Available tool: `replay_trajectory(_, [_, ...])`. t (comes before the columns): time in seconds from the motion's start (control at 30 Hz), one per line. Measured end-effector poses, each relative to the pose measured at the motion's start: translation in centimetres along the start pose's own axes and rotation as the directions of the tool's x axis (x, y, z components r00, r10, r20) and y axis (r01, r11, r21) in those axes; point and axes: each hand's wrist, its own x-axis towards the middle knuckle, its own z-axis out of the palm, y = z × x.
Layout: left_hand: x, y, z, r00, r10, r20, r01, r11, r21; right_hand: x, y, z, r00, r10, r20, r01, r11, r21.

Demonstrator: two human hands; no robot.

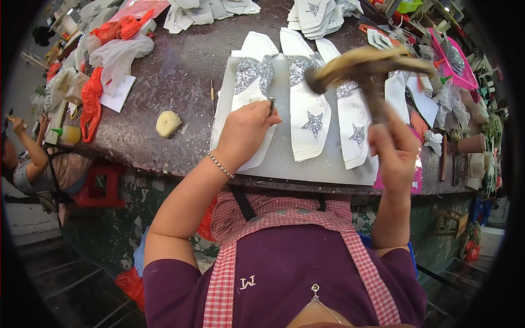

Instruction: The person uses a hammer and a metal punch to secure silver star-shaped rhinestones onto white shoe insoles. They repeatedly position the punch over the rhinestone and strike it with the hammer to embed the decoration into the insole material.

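My left hand [247,130] is closed around a thin metal punch [272,102], held upright over the leftmost white piece [250,101] with silver glitter. My right hand [395,146] grips a hammer [350,68] by its handle, raised above the work and slightly blurred. Beside the left piece lie a middle white piece [306,143] and a right white piece [354,156], each with a glitter star. All three rest on a pale flat board [322,174]. The hammer head hides part of the right piece, and my left hand covers part of the left one.
Stacks of white cut pieces [210,13] lie at the far edge of the dark table [175,71]. A yellowish lump [168,124] and a thin pointed tool [212,95] are to the left. Red plastic bags [92,104] hang there. A pink basket [455,60] stands right. Another person [35,156] works at far left.
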Motion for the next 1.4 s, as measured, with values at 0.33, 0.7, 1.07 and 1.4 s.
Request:
replay_trajectory(0.33, [-0.7,0.6,0.2,0.998,0.066,0.019,-0.068,0.981,0.182,0.8,-2.4,1.8,0.969,-0.128,0.213,0.225,0.814,-0.536])
replay_trajectory(0.7, [-2.1,-0.4,-0.1,0.987,-0.161,0.008,0.161,0.976,-0.146,-1.5,-0.6,0.2,0.991,0.104,0.083,-0.083,0.970,-0.229])
replay_trajectory(1.07, [-1.6,0.8,-0.4,0.997,0.047,0.055,-0.053,0.991,0.119,-0.3,-2.8,1.7,0.954,-0.285,-0.090,0.298,0.931,0.209])
replay_trajectory(1.4, [-3.2,-0.4,-0.7,0.975,-0.224,0.002,0.221,0.957,-0.190,-0.9,-1.7,1.3,0.991,-0.014,0.134,0.059,0.940,-0.337])
